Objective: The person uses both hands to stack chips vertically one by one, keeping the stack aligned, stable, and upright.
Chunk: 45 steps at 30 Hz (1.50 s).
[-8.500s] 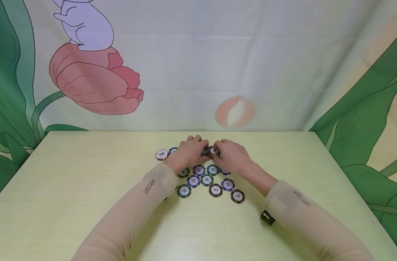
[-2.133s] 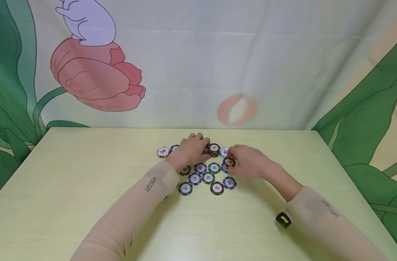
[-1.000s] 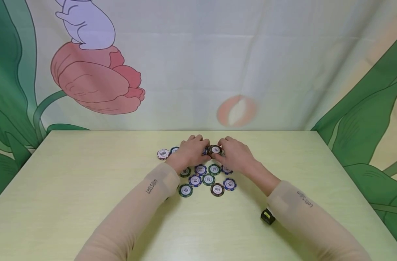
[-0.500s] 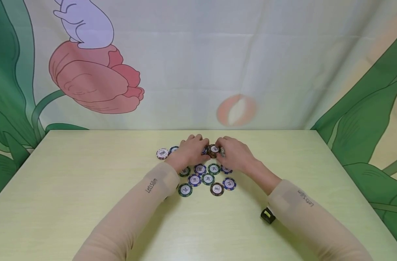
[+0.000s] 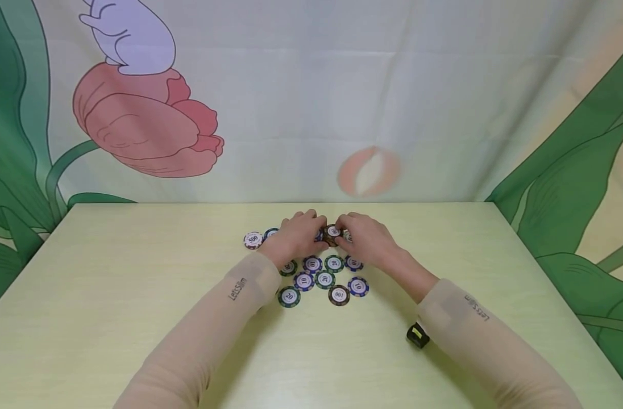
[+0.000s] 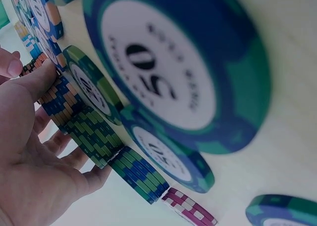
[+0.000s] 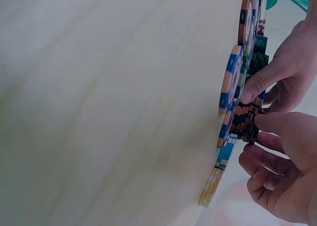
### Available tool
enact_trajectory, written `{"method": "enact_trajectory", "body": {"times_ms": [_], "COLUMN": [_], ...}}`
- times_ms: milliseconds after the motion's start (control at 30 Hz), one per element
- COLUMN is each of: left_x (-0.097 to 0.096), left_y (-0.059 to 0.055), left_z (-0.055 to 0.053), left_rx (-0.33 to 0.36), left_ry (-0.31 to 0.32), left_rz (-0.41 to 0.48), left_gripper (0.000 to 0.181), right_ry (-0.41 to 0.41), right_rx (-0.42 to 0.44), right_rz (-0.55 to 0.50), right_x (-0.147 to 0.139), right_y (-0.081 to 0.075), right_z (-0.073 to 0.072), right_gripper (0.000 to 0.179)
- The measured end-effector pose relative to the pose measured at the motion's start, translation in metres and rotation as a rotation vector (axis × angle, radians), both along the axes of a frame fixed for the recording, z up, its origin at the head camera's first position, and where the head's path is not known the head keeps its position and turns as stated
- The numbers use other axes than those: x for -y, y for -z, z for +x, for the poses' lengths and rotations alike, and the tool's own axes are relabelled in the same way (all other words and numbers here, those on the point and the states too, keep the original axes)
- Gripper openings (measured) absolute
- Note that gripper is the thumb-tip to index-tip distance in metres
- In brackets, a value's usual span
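In the head view, a stack of dark brown-orange poker chips (image 5: 333, 233), with a 100 chip on top, stands between the two hands. My right hand (image 5: 368, 236) pinches this stack between thumb and fingers from its right side. My left hand (image 5: 295, 237) holds the row just left of it. The left wrist view shows its thumb against a blue-orange chip stack (image 6: 62, 101) and its fingers behind a green chip stack (image 6: 94, 137). A blue-green stack (image 6: 139, 175) and a short magenta stack (image 6: 189, 207) continue that row. Light blue chips (image 7: 226, 150) stand past the dark stack.
Loose chips lie flat nearer the person, among them a 20 chip (image 5: 289, 296), a 100 chip (image 5: 339, 295) and a blue 10 chip (image 5: 358, 286). A yellow stack (image 7: 210, 187) ends the row. A cloth backdrop (image 5: 291, 113) hangs behind the table (image 5: 137, 284).
The front right 100 chip left its place; my right hand brought it to the dark stack and set it on top. That hand now stays at the stack. My left hand has barely moved.
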<state>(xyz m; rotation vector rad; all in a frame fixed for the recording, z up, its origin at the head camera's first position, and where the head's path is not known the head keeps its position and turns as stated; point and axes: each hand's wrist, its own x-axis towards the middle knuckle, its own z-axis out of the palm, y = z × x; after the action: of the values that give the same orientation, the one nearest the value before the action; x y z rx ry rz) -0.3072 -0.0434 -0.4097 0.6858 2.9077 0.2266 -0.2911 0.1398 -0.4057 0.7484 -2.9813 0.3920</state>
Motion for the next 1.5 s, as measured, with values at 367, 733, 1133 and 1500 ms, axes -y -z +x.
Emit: {"method": "enact_trajectory", "body": {"times_ms": [367,733,1133,1500], "left_x": [-0.001,-0.002,-0.001,0.0], "left_y": [-0.001,-0.001,0.001,0.001], "left_z": [0.0,-0.001,-0.002,-0.003], "left_rx": [-0.002,0.009,0.013,0.022], "left_ry": [-0.003,0.0,0.006,0.006], "left_rz": [0.0,-0.003,-0.005,-0.012], "left_gripper": [0.045,0.049,0.051,0.053], "right_ry": [-0.01,-0.016,-0.058,-0.264], "right_rx": [0.007,0.006,0.036,0.184], "right_rz": [-0.009,-0.035,0.006,0.083], "right_x": [0.0,-0.003,-0.011,-0.006], "right_y": [0.0,-0.001,-0.002,-0.012], "right_z": [-0.001,0.003,0.023,0.046], "right_gripper": [0.024,0.029,0.023,0.022]}}
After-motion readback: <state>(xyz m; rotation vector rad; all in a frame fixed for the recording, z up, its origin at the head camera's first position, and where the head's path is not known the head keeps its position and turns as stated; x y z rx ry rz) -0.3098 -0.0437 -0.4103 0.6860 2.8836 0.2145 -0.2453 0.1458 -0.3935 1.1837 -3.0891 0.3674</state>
